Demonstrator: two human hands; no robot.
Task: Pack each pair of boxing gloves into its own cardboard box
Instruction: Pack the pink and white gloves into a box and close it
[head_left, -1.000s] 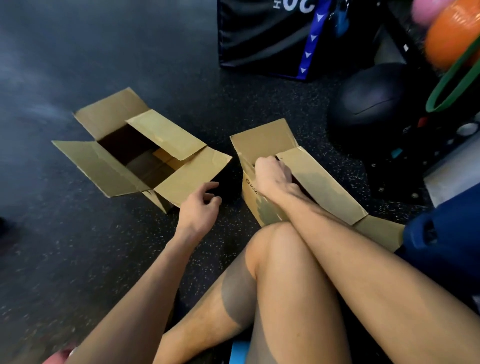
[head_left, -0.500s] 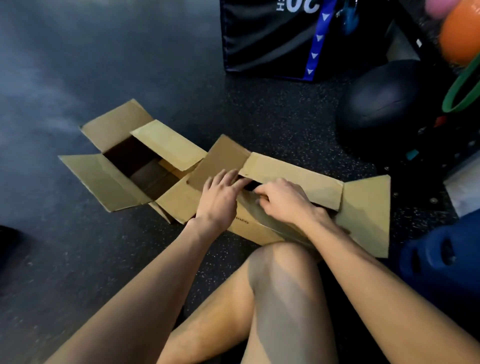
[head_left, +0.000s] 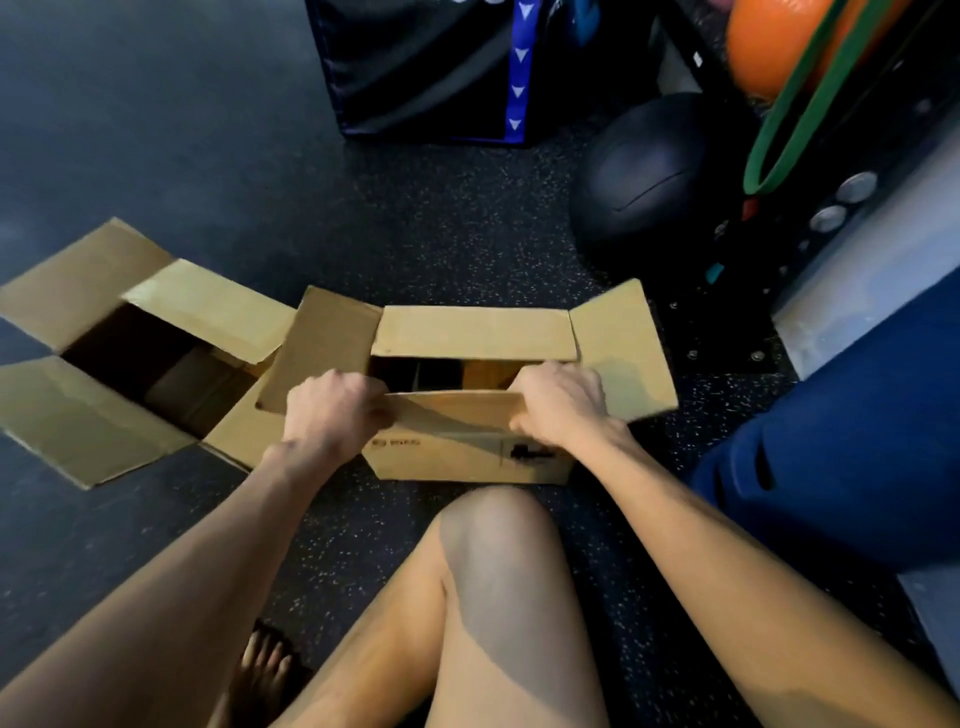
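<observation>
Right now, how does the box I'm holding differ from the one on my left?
The left hand and right hand grip the held box by its near flap; the left box is untouched. The held box faces you squarely; the left box sits at an angle. Both are open brown cardboard.

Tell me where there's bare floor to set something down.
Bare floor: beyond the left box and the held box, up to the black block, and between the left box and your knee. The right is crowded: dark ball, rack, blue object.
</observation>
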